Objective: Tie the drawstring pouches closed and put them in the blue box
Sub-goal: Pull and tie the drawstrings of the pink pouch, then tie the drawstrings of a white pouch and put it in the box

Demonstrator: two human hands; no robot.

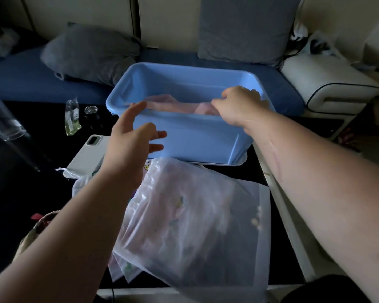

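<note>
The blue box (190,136) stands on the dark table, its mouth facing up. A pink, translucent pouch (173,104) lies inside it, showing just over the near rim. My right hand (239,106) reaches over that rim and pinches the pouch's edge. My left hand (134,138) hovers at the box's near left wall, fingers spread and holding nothing. A stack of white translucent drawstring pouches (195,219) lies on the table in front of the box, between my forearms.
A white tablet (85,156) lies left of the box, partly under the pouches. A small clear packet (71,117) and a dark jar (91,112) sit further left. A basket (39,226) is at the lower left. Behind the table is a blue sofa with grey cushions (90,53).
</note>
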